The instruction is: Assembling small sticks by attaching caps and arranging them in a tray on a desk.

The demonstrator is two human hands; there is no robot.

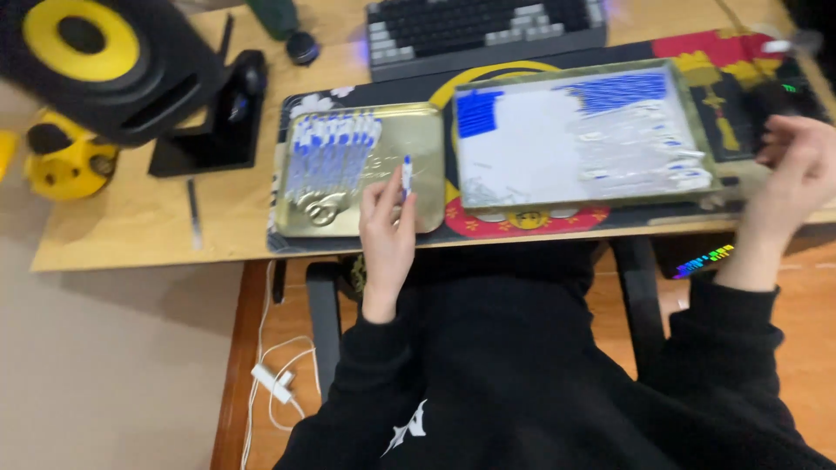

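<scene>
- Your left hand [387, 228] pinches one pen [406, 177] between thumb and fingertips, tip end up, at centre frame.
- The pen stands near upright over the right part of the left tray [427, 130], above bare metal; judged, that hold keeps it ready to lay down flat.
- Your right hand [797, 178] sits at the right edge of the frame, fingers curled loosely near the right tray's end. It is blurred; I cannot tell whether it holds anything.
- The pen is slim, white-bodied with a blue cap or band. No finer detail is legible.
- A row of pens [335, 150] of like kind lies side by side in the left tray's left half, blue ends toward the top of the frame; judged, a sorted batch.
- The right tray [701, 113], upper right of centre, holds a blue block at its left, blue pieces along its top and pale pieces at its right, all blurred.
- Both trays rest on a mat [522, 222] before the keyboard [483, 30]. A speaker [96, 61] occupies the upper left.
</scene>
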